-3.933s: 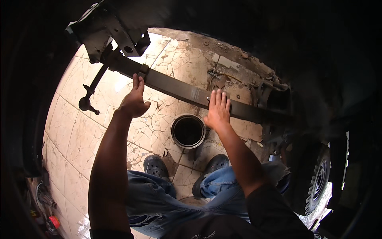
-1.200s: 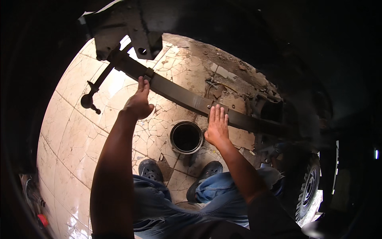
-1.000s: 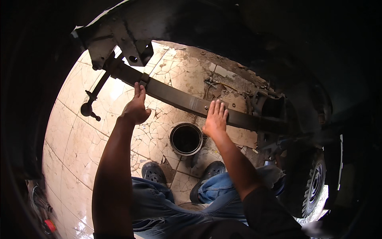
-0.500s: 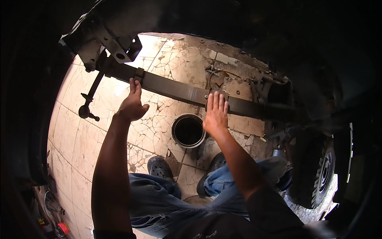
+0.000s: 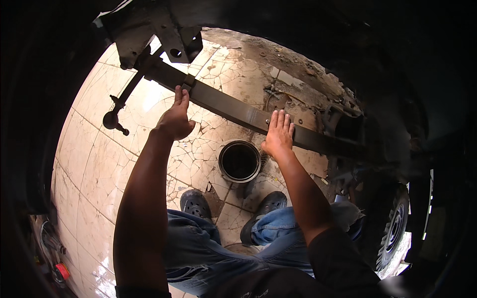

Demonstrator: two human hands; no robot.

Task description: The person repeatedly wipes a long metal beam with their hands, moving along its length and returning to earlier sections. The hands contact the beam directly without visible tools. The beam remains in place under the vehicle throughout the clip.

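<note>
Around: can (image 5: 240,179), round, open-topped, dark inside, on floor betw. the hands & a bit nearer the body; closest to R hand (image 5: 279,136). Cracked pale tile (image 5: 94,149) under & L of L hand (image 5: 175,121). Beyond L hand, dark metal bracket (image 5: 141,35) w/ holes, crowding far end of bar. Rod w/ ball joint (image 5: 110,119) sticks out L of L hand, well apart. Rubble strip (image 5: 283,54) beyond R hand. Tyre (image 5: 395,228) far R of R hand, nearer body. Red item (image 5: 62,271) far L, too small to ID. Clogs (image 5: 195,202) on body side of both hands.

Bar: long flat metal bar (image 5: 226,107), slanting across just beyond both hands, far end L. Band (image 5: 189,82) round it right by L fingertips.

L hand: fingers near straight, thumb out, tips against bar edge; nothing gripped. R hand: open, fingers extended side by side, laid on bar by a small bolt (image 5: 268,121); nothing gripped AFAICT, underside hidden.
</note>
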